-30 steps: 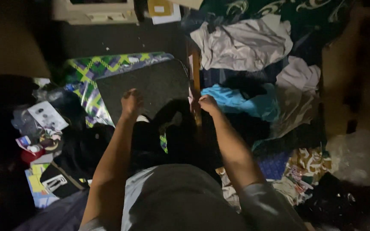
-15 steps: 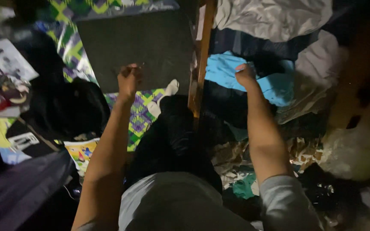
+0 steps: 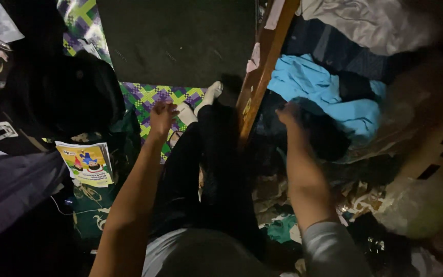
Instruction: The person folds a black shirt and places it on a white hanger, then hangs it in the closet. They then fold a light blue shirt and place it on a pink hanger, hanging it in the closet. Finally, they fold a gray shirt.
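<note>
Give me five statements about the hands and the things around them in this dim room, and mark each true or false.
1. The right hand reaches onto dark cloth below the light blue garment. True.
2. The left hand grips a booklet. False: the yellow booklet lies apart on the floor.
3. A wooden rail runs between the hands. True.
4. The feet are bare. False: white socks.
5. The patterned mat is plain red. False: green and purple.
</note>
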